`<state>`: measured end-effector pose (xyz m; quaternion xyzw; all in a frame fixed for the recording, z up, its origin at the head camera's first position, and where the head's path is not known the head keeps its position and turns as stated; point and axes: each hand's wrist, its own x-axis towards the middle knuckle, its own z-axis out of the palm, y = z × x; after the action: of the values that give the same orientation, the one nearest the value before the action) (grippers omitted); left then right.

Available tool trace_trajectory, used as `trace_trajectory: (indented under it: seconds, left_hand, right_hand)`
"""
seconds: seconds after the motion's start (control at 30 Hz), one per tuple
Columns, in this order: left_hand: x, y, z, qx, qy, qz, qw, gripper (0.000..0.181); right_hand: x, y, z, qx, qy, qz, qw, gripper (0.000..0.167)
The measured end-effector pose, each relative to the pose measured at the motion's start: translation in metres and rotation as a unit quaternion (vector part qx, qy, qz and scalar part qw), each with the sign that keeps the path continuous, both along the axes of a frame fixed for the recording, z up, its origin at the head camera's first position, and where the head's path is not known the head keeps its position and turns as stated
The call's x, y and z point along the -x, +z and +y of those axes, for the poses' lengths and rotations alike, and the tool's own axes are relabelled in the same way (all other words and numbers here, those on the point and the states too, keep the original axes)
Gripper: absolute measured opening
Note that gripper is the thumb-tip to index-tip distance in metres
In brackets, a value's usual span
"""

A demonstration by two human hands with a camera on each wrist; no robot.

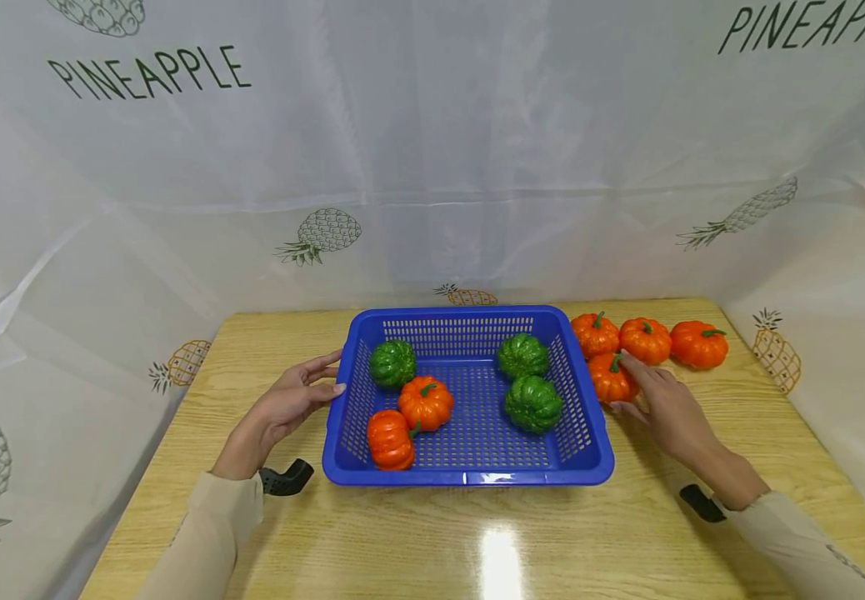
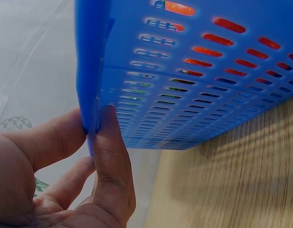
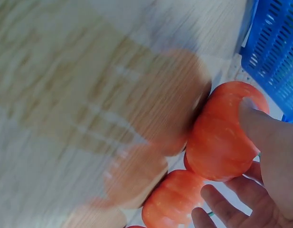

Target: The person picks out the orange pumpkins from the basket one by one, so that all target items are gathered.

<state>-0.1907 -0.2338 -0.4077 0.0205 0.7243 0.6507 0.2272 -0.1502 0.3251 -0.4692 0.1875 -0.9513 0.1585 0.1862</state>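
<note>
A blue perforated basket [image 1: 470, 477] stands on the table, holding two orange pumpkins [image 1: 426, 403] at its left and three green ones, one [image 1: 392, 364] at left and two [image 1: 533, 404] at right. My left hand [image 1: 293, 406] pinches the basket's left rim between thumb and fingers; the left wrist view shows the thumb and fingers on either side of that rim [image 2: 88, 61]. Right of the basket, my right hand [image 1: 665, 408] grips an orange pumpkin [image 1: 611, 378], the thumb [image 3: 253, 118] on one side and fingers on the other.
Behind the gripped pumpkin, three more orange pumpkins [image 1: 646, 340] sit in a row at the table's back right. A white curtain [image 1: 432, 167] printed with pineapples hangs behind and beside the wooden table [image 1: 402, 542].
</note>
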Motion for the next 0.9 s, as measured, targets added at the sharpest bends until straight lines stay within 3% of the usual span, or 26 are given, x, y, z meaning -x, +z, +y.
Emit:
trace_trajectory:
  seconds: [0.37,0.67,0.9]
  left_hand:
    - [0.0,-0.002,-0.001,-0.002,-0.003,0.004,1.0,0.071]
    - [0.002,-0.004,-0.002,-0.002,-0.001,0.003,1.0,0.071]
    - [0.002,-0.005,-0.001,-0.002,-0.001,0.002,1.0,0.071]
  right_hand:
    - [-0.002,0.009,-0.002,0.012,-0.005,-0.031,0.9994,0.077]
    - [-0.013,0.051,-0.006,0.01,-0.019,-0.045,0.9988,0.082]
    - [-0.018,0.085,-0.028,-0.004,-0.002,-0.032,0.9995,0.085]
